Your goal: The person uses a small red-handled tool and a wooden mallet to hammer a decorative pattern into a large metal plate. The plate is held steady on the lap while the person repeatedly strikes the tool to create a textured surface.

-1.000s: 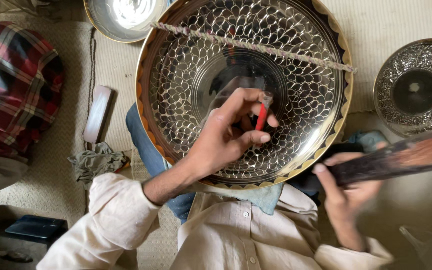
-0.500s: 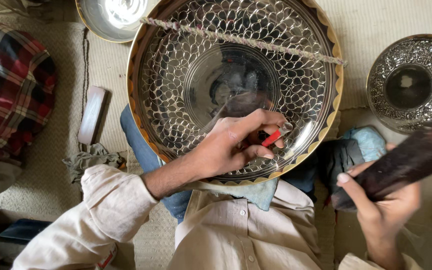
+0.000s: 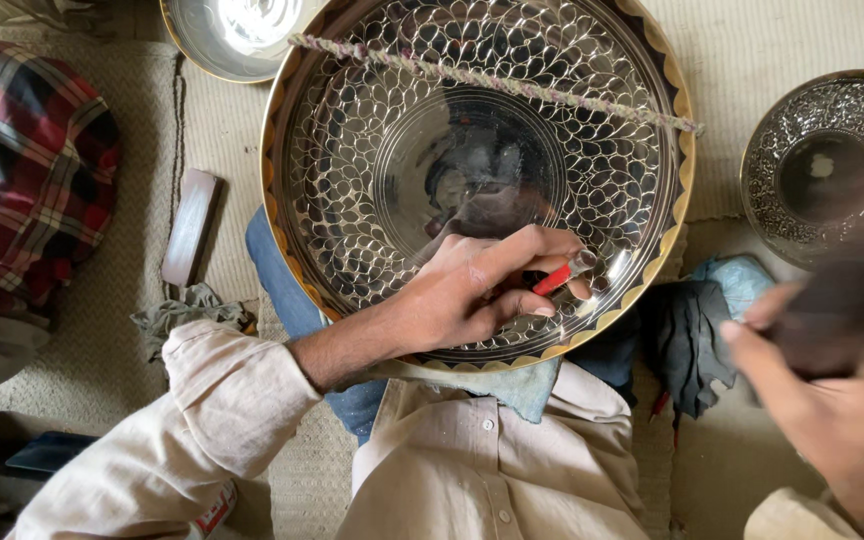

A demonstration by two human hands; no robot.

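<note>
A large round metal tray (image 3: 352, 150) with a scale-like engraved pattern and a gold scalloped rim rests on my lap. My left hand (image 3: 472, 290) lies on its lower part, pinching a small red-handled chisel (image 3: 562, 275) against the metal. My right hand (image 3: 832, 400) is off the tray at the lower right, gripping a dark wooden mallet (image 3: 842, 310) that is blurred by motion. A twisted cord (image 3: 512, 85) stretches across the tray's upper part.
A smaller engraved bowl (image 3: 822, 160) sits at the right, a shiny dish (image 3: 232, 30) at the top. A wooden block (image 3: 190, 228) and a rag (image 3: 187, 312) lie left of the tray, a plaid cloth (image 3: 22, 170) farther left. Dark and blue cloths (image 3: 697, 320) lie beside my lap.
My left hand has slid lower and to the right on the tray with the chisel. The mallet in my right hand has swung from level to raised and blurred.
</note>
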